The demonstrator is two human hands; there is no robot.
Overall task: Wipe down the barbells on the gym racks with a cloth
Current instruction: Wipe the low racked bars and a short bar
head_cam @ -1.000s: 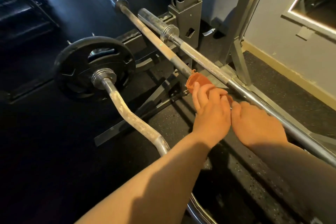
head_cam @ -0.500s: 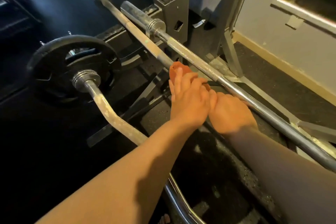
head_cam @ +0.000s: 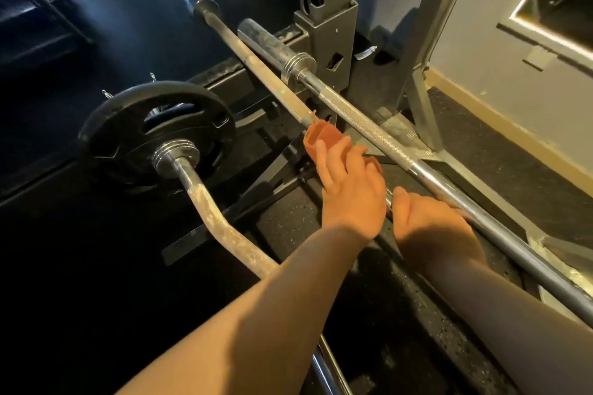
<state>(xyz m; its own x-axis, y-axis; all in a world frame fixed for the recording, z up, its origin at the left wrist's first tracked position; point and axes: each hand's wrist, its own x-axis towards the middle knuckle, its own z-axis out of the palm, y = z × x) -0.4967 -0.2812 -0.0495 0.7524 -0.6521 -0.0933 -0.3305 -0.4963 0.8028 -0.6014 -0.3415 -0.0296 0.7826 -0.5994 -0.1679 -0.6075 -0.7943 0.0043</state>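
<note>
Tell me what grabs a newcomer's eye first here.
The orange cloth at centre, wrapped around the middle straight barbell under the left hand, with the right hand just beside it. Next, the black weight plate on the curl bar at left.

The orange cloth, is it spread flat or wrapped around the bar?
Wrapped: the orange cloth curls around the middle barbell, gripped by the left hand.

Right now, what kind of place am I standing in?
Most likely a gym's weights area. A curl bar loaded with a black weight plate, straight barbells, and a steel rack upright stamped 13 stand on speckled rubber flooring.
</note>
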